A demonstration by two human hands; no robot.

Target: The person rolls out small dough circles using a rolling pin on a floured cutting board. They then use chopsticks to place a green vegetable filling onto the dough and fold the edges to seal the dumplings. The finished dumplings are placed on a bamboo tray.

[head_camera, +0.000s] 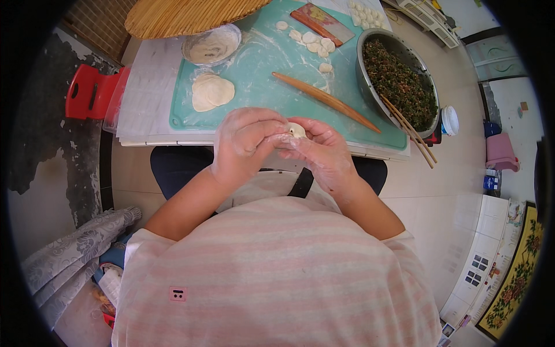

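Between my two hands, just above the table's near edge, is a folded dough dumpling (pixel 297 130). A small dark opening shows in its dough. My left hand (pixel 249 136) pinches it from the left, and my right hand (pixel 323 147) cups and pinches it from the right. White flour coats the fingers of both. Left of the hands, a stack of flat round dough wrappers (pixel 212 92) lies on the green mat (pixel 260 86). Beyond the right hand rests a tapered wooden rolling pin (pixel 325 100), slanting across the mat.
A metal basin of chopped filling (pixel 401 82) stands at the right, with chopsticks (pixel 409 130) jutting over its rim. Farther back are a flour bowl (pixel 212 45), several dough pieces (pixel 312 42), a cleaver (pixel 323 24), and finished dumplings (pixel 366 15). A woven tray (pixel 190 17) overhangs the far left.
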